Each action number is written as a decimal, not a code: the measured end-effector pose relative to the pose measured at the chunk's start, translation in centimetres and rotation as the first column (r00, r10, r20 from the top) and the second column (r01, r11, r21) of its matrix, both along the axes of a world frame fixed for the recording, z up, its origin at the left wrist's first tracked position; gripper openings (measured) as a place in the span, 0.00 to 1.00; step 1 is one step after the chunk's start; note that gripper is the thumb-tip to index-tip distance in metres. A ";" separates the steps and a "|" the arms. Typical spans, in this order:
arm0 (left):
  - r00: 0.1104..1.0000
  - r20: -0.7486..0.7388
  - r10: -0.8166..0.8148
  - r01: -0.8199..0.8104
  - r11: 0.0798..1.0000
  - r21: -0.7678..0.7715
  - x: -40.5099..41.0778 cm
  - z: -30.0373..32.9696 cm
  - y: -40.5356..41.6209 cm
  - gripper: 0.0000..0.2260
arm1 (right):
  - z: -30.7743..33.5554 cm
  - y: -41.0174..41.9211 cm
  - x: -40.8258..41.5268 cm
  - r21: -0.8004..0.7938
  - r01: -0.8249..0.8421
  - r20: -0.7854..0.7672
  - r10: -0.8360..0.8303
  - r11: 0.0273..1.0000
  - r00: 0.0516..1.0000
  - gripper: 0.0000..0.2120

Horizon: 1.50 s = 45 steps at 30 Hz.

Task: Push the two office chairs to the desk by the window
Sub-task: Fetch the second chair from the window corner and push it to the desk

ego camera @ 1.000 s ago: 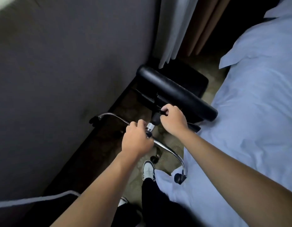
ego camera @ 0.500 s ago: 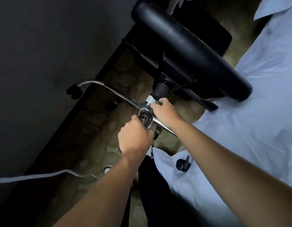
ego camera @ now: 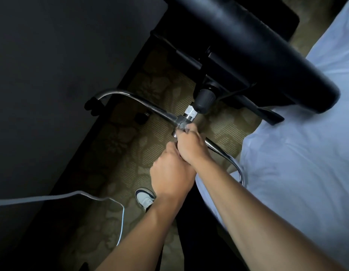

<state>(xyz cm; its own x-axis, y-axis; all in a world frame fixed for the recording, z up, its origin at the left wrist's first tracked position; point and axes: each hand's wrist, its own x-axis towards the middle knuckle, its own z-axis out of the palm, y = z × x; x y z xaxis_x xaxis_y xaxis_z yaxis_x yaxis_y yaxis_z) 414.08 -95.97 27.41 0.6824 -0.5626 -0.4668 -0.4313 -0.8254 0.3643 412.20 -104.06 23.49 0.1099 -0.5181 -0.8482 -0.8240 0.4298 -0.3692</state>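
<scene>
Both hands grab the tipped chair's base.
The right hand (ego camera: pixel 191 145) fingers wrap the shiny chair base (ego camera: pixel 181 122); the left hand (ego camera: pixel 170 173) is curled tight just under it, arms reaching out.

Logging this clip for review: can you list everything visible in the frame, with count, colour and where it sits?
Office chair: one, black seat, tipped on its side at top, against the bed.
Chair base: one, chrome arms with black casters, centre.
Bed sheet: one, white, right side.
Carpet: patterned olive, floor strip at centre.
Wall panel: dark, left.
Cable: one, white, lower left.
Shoe: one, white and dark, below the hands.
Left hand: closed near the base hub.
Right hand: closed on the base hub.
</scene>
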 end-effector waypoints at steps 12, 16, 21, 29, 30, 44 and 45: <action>0.999 -0.035 0.000 0.000 1.000 0.008 0.2 0.2 7.2 0.10 | 0.9 7.5 0.1 -0.102 0.014 -0.001 -0.014 0.995 1.000 0.16; 0.999 -0.013 -0.035 0.035 0.999 0.006 0.3 -0.3 9.5 0.12 | 0.7 10.0 0.0 -0.128 0.038 -0.014 -0.040 0.991 0.999 0.15; 1.000 -0.011 -0.023 0.022 0.997 -0.068 0.4 -0.7 11.0 0.11 | 0.8 11.5 0.1 -0.171 0.045 -0.036 -0.051 0.984 0.998 0.14; 0.998 -0.013 -0.065 0.063 0.988 -0.139 -0.1 -2.9 18.8 0.12 | -0.3 18.7 -0.3 -0.312 0.016 -0.054 -0.034 0.950 0.998 0.12; 0.998 -0.019 -0.066 0.062 0.987 -0.146 -0.2 -3.3 20.2 0.13 | -0.5 20.1 -0.4 -0.328 -0.004 -0.070 -0.020 0.945 0.997 0.12; 1.000 0.006 0.011 -0.009 0.983 -0.181 -0.9 -7.2 31.9 0.12 | 4.2 30.2 -3.6 -0.503 -0.566 -0.223 0.535 0.653 0.815 0.29; 0.999 0.027 0.022 -0.017 0.983 -0.185 -0.9 -7.9 32.7 0.13 | 5.2 30.2 -4.0 -0.557 -0.576 -0.215 0.566 0.598 0.796 0.27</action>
<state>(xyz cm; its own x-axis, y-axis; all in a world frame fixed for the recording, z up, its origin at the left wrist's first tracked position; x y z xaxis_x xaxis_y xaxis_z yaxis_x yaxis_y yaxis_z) 413.18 -63.25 19.56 0.7054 -0.6239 -0.3365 -0.4284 -0.7534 0.4990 408.23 -73.82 28.71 0.5444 -0.7287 -0.4155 -0.8343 -0.4190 -0.3583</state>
